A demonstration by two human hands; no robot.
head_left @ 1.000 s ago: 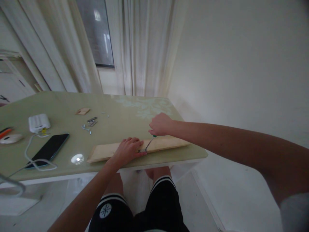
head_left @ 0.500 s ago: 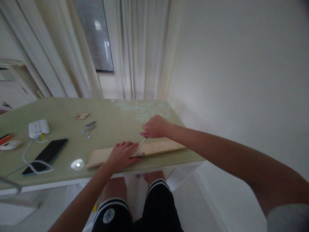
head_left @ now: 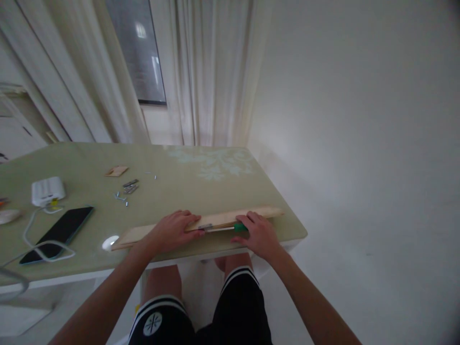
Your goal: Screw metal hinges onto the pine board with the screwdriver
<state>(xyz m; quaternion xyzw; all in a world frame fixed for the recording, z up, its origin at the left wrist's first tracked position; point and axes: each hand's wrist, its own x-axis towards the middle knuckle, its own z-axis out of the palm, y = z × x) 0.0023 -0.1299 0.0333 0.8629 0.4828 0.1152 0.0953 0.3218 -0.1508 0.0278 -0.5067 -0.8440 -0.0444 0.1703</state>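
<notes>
A long pale wooden board (head_left: 223, 218) lies along the front of the table, with a small metal hinge (head_left: 205, 226) at its near edge. My left hand (head_left: 176, 230) grips the board just left of the hinge, fingers on top and thumb at the front edge. My right hand (head_left: 258, 235) has its fingers on the green handle of a screwdriver (head_left: 240, 226). The screwdriver lies nearly level along the board's front edge, its shaft pointing left at the hinge. The palm side of my right hand is mostly hidden.
Left of the board lie a black phone (head_left: 59, 235), a white cable (head_left: 30, 225) and a white power adapter (head_left: 48, 190). Behind are several screws (head_left: 120, 197), metal hinges (head_left: 130, 187) and a small wooden piece (head_left: 116, 171). A white wall (head_left: 341, 143) stands to the right.
My right hand has come down toward me from above the board, bringing the screwdriver from a steep slant to nearly level. The board is tilted somewhat differently under my left hand.
</notes>
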